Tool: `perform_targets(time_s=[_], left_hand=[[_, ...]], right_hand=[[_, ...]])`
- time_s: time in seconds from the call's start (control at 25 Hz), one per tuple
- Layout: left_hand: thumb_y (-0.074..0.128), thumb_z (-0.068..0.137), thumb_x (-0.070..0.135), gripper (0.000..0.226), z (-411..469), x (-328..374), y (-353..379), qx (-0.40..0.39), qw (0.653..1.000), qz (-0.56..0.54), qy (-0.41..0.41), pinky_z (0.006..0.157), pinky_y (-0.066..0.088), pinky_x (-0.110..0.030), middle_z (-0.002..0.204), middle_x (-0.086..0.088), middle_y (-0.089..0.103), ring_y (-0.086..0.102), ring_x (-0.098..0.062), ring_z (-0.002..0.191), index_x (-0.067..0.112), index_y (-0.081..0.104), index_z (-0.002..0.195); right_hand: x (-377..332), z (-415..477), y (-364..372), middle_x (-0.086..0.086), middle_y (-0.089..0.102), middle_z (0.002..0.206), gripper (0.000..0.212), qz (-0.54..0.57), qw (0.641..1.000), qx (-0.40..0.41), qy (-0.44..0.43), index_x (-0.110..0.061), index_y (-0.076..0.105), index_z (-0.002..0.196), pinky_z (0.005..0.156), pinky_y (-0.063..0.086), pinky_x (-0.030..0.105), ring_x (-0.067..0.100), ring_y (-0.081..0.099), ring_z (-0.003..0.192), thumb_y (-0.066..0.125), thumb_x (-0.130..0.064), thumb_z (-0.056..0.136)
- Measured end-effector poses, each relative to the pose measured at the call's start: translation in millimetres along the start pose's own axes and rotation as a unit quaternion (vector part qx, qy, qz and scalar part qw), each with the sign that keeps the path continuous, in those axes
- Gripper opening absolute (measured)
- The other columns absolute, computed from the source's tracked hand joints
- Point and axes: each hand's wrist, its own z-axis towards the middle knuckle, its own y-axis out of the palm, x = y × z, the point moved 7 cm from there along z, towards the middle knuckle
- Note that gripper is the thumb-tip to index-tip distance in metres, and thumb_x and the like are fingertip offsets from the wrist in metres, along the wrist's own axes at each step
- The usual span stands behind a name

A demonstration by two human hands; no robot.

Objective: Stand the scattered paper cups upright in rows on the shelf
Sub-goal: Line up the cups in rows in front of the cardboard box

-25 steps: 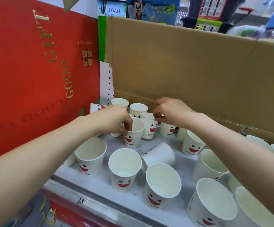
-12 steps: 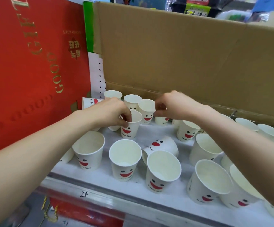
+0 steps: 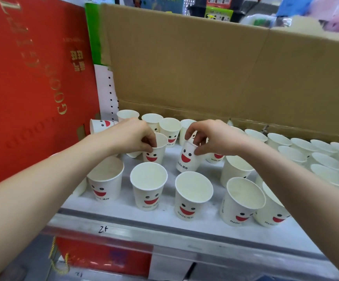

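Observation:
White paper cups with red smiley faces stand on the white shelf (image 3: 164,216). My left hand (image 3: 132,136) pinches the rim of an upright cup (image 3: 154,156) in the second row. My right hand (image 3: 211,136) grips the top of another cup (image 3: 186,159), which is tilted slightly and sits just right of the first. Several cups stand upright in the front row, among them one (image 3: 148,185) and another (image 3: 193,194). One cup (image 3: 98,125) lies on its side at the far left against the red box. More upright cups (image 3: 326,157) fill rows at the right.
A tall red gift box (image 3: 32,88) walls the left side. A brown cardboard sheet (image 3: 215,74) closes the back of the shelf. The shelf's front rail (image 3: 124,232) bears a handwritten mark. A red bag with gold cord (image 3: 103,258) sits below.
My right hand has come forward from the back row and taken the cup that lay on its side in the middle, raising it nearly upright. My left hand stays on its cup.

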Motion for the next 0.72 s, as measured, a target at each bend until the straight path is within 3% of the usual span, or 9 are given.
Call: perform_targets(time_s=[0.12, 0.24, 0.32, 0.4, 0.52, 0.6, 0.72], left_hand=[[0.072, 0.081, 0.027, 0.011, -6, 2, -1, -0.002, 1.0, 0.008, -0.002, 0.053, 0.029, -0.009, 0.075, 0.017, 0.062, 0.051, 0.001, 0.065, 0.029, 0.074, 0.091], [0.072, 0.081, 0.029, 0.012, -9, 2, 2, -0.011, 1.0, -0.017, -0.011, 0.061, 0.036, -0.016, 0.085, 0.014, 0.07, 0.054, 0.0, 0.07, 0.029, 0.074, 0.092], [0.071, 0.082, 0.033, 0.017, -13, -1, -2, 0.001, 0.999, -0.029, -0.023, 0.068, 0.041, -0.019, 0.096, 0.016, 0.07, 0.056, 0.0, 0.079, 0.03, 0.073, 0.099], [0.069, 0.084, 0.036, 0.023, -18, -13, -18, 0.047, 0.997, -0.035, -0.051, 0.076, 0.046, -0.025, 0.104, 0.016, 0.067, 0.058, -0.004, 0.09, 0.033, 0.07, 0.107], [0.068, 0.085, 0.035, 0.026, -25, -48, -45, 0.11, 0.987, -0.025, -0.114, 0.082, 0.048, -0.032, 0.112, 0.011, 0.067, 0.06, -0.012, 0.098, 0.034, 0.067, 0.111], [0.068, 0.085, 0.033, 0.034, -25, -74, -50, 0.087, 0.984, 0.014, -0.152, 0.08, 0.045, -0.031, 0.117, 0.006, 0.065, 0.059, -0.017, 0.103, 0.032, 0.063, 0.119], [0.065, 0.084, 0.031, 0.047, -22, -101, -36, -0.017, 0.981, 0.07, -0.183, 0.081, 0.043, -0.032, 0.124, -0.002, 0.059, 0.054, -0.024, 0.113, 0.03, 0.053, 0.13]], right_hand=[[0, 2, -2, -0.012, 0.066, 0.087, 0.03, -0.1, 0.994, 0.026, -0.03, -0.028, 0.064, 0.102, 0.07, 0.052, 0.031, 0.013, 0.059, 0.081, 0.073, -0.012, 0.078], [4, 8, 14, -0.014, 0.064, 0.077, 0.023, -0.126, 0.991, -0.017, -0.047, -0.031, 0.062, 0.084, 0.071, 0.054, 0.035, 0.014, 0.061, 0.077, 0.076, -0.017, 0.074], [3, 8, 14, -0.013, 0.064, 0.076, 0.018, -0.123, 0.991, -0.037, -0.05, -0.033, 0.063, 0.083, 0.068, 0.054, 0.033, 0.014, 0.061, 0.076, 0.078, -0.028, 0.074], [2, 10, 1, -0.015, 0.064, 0.077, 0.013, -0.105, 0.993, -0.006, -0.046, -0.032, 0.068, 0.088, 0.067, 0.053, 0.032, 0.013, 0.06, 0.077, 0.073, -0.039, 0.079], [-13, 29, -18, -0.01, 0.069, 0.084, 0.011, -0.092, 0.992, 0.054, -0.063, -0.03, 0.071, 0.092, 0.071, 0.053, 0.031, 0.015, 0.062, 0.076, 0.064, -0.035, 0.087], [-28, 53, -19, -0.007, 0.071, 0.09, 0.013, -0.096, 0.991, 0.061, -0.073, -0.031, 0.071, 0.096, 0.072, 0.055, 0.034, 0.017, 0.064, 0.074, 0.06, -0.032, 0.089], [-65, 83, -6, -0.007, 0.069, 0.1, 0.021, -0.119, 0.984, 0.042, -0.122, -0.033, 0.068, 0.111, 0.077, 0.052, 0.033, 0.019, 0.062, 0.088, 0.059, -0.034, 0.092]])
